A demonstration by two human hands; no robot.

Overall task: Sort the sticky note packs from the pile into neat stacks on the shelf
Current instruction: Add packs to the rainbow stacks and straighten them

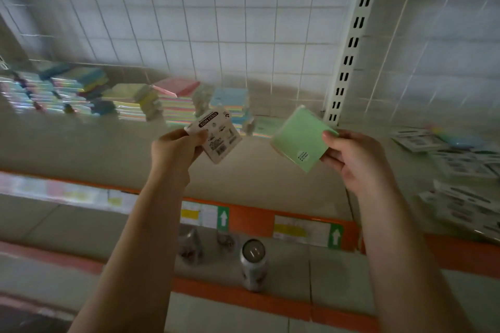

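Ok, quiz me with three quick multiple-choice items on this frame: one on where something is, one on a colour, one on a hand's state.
1. Where do the finished stacks sit?
A. back left of the shelf
B. on the floor
C. on the right hand

2. What colour is the pack in the right hand?
A. pink
B. green
C. blue

3. What is the left hand doing?
A. hanging idle
B. pressing flat on the shelf
C. holding a white labelled pack

Answers: 1 A, the coloured stacks line the shelf's back left. 2 B, its face is pale green. 3 C, fingers pinch the pack's corner.
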